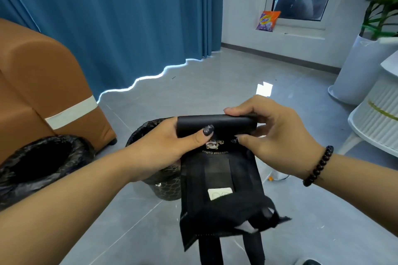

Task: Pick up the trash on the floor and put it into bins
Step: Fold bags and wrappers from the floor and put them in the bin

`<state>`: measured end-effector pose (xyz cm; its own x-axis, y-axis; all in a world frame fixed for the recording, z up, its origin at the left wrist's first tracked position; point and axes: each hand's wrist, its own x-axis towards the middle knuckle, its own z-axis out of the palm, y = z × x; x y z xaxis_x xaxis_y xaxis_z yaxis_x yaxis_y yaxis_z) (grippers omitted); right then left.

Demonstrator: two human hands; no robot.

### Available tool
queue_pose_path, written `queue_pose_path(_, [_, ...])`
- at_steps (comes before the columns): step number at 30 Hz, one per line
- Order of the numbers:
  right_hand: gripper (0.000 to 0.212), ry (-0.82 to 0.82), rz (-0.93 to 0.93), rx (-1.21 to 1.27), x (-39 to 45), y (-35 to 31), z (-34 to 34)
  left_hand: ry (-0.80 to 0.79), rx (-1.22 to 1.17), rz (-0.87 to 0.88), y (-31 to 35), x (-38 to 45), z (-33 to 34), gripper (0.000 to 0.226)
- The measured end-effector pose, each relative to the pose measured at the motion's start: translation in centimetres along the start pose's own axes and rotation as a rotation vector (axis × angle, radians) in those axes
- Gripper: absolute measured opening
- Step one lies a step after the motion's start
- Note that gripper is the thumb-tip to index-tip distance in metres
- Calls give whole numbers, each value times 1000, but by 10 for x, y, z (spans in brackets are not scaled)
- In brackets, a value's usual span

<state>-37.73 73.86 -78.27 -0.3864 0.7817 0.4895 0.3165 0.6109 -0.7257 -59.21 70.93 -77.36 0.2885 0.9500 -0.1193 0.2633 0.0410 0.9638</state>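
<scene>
A black coffee bag (217, 180) hangs upside down in front of me, its far end rolled over and its torn end pointing down. My left hand (172, 142) pinches the rolled end from the left, thumb on top. From the right, my right hand (271, 129) grips the same rolled end. Just behind the bag stands a bin with a black liner (148, 129), partly hidden by my left hand. A second black-lined bin (43, 157) sits at the left under my left forearm.
A brown sofa (43, 84) stands at the left, with a blue curtain (120, 17) behind it. An orange and purple packet (268, 20) leans on the window sill. A white planter (361, 66) and white chair (374, 122) stand at the right. Small scraps (277, 176) lie on the grey floor.
</scene>
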Motion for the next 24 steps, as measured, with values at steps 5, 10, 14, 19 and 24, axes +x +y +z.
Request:
queue_pose_path(5, [27, 15, -127, -12, -1, 2, 3, -14, -139, -110, 1, 0, 1, 55])
queue_pose_path(10, [37, -16, -28, 175, -2, 5, 2, 80, -140, -20, 3, 0, 4, 37])
queue_pose_path(14, [48, -107, 224, 378, -2, 2, -2, 144, -143, 101, 5, 2, -1, 41])
queue_pose_path(19, [48, -134, 455, 501, -3, -2, 1, 174, -133, 155, 1, 5, -6, 61])
queue_pose_path(24, [47, -80, 474, 637, 0, -6, 1, 95, -197, 35, 2, 1, -2, 41])
